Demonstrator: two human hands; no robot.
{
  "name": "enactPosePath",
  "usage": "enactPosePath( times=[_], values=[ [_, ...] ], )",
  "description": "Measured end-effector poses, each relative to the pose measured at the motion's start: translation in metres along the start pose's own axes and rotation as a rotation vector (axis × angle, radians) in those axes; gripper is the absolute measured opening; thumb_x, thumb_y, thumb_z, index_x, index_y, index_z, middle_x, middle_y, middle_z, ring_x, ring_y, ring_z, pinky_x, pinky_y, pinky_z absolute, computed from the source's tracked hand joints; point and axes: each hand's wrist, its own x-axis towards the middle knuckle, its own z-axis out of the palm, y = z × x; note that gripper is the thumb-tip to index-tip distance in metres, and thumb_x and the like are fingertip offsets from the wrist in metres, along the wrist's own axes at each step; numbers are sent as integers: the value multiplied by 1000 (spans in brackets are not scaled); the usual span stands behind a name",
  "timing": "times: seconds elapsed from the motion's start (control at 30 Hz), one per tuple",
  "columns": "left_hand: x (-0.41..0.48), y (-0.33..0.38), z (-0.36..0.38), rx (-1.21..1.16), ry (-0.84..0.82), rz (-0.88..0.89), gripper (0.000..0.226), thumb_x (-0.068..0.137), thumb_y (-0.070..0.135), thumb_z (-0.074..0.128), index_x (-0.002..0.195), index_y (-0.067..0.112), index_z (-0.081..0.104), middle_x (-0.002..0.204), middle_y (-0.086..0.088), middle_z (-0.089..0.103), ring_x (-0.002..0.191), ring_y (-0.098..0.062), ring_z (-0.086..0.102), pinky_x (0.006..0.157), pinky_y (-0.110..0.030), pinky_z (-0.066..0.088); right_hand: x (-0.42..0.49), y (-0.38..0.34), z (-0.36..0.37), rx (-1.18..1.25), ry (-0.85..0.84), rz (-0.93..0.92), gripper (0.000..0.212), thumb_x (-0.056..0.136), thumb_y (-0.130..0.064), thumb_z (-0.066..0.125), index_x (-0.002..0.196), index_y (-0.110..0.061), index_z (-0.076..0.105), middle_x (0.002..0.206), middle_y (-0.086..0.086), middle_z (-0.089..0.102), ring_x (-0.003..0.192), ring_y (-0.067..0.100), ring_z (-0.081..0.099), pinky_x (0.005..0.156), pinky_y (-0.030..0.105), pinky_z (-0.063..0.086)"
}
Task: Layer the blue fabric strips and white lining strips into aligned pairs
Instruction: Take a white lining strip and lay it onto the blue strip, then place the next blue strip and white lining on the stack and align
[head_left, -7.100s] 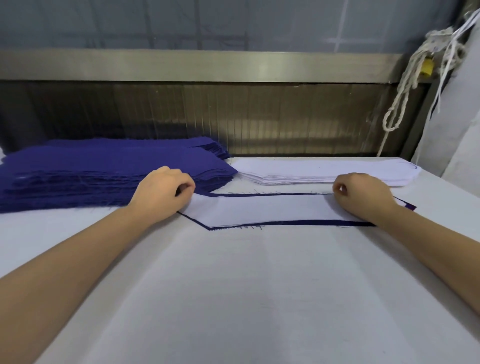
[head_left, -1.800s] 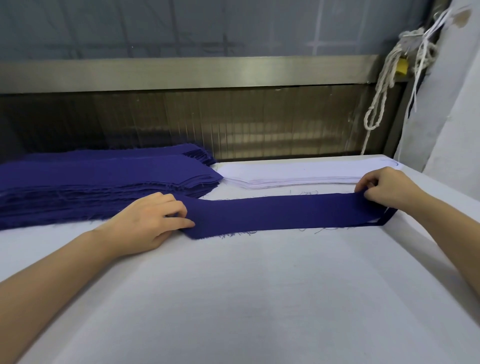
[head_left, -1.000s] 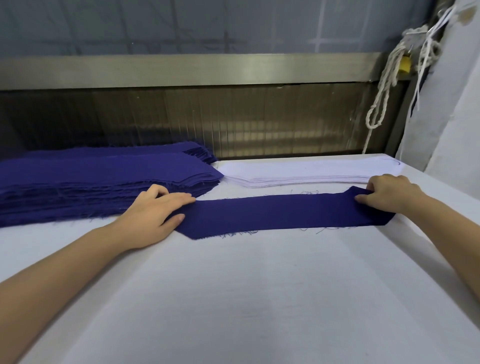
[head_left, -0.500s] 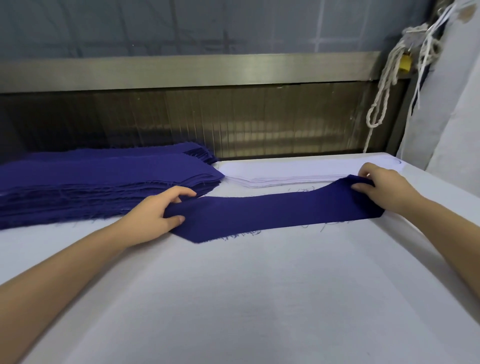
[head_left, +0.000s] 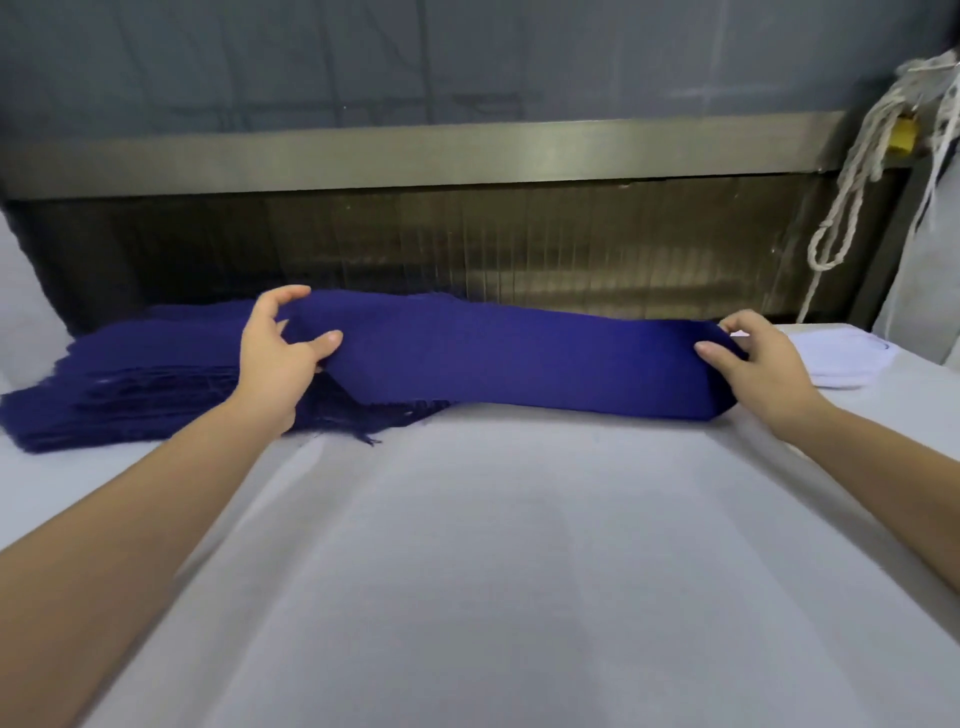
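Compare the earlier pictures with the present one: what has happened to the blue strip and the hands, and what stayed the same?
The blue strip, lying flat on the table a moment ago, is now lifted and carried away from the person, toward the stacks. The left hand and right hand, earlier pressing its ends, now grip them. The blue stack and white stack stayed put.
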Motion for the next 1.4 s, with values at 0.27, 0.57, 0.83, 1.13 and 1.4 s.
enactPosePath(
  times=[0.27, 0.57, 0.83, 1.13, 1.4],
  values=[
    [62, 0, -55, 459, 136, 89, 52, 82, 0, 66, 128, 17, 48, 129, -9, 53, 119, -26, 49, 95, -32, 41, 23, -44, 92, -21, -88, -60, 12, 90, -17, 61, 92, -14, 49, 83, -2, 56, 75, 14, 51, 61, 23, 37],
    [98, -25, -125, 880, 156, -31, 50, 83, -3, 52, 130, 12, 45, 120, -23, 57, 110, -42, 52, 95, -48, 45, 33, -95, 174, -46, -214, -101, 20, 87, -16, 65, 97, -17, 47, 96, 5, 58, 88, 22, 54, 78, 36, 46],
    [115, -47, -165, 1075, 179, -83, 47, 87, -7, 47, 132, 5, 42, 120, -28, 53, 109, -47, 49, 91, -52, 41, 38, -121, 210, -106, -338, -102, 35, 86, -14, 66, 115, -12, 46, 92, 2, 50, 86, 20, 52, 69, 33, 47],
    [123, -54, -165, 1393, 81, -16, 54, 86, 0, 50, 137, 15, 40, 130, -23, 47, 119, -44, 42, 99, -50, 35, 50, -114, 220, -337, -291, -137, 32, 83, -15, 61, 114, -13, 52, 106, 9, 59, 94, 25, 55, 73, 31, 41],
    [136, -43, -133, 1464, -49, 145, 38, 88, 4, 53, 121, 21, 60, 130, -15, 52, 120, -37, 40, 98, -44, 31, 77, -130, 231, -682, -435, -475, 42, 91, -6, 51, 128, -25, 57, 134, 8, 49, 125, 32, 37, 101, 42, 34]
  ],
)
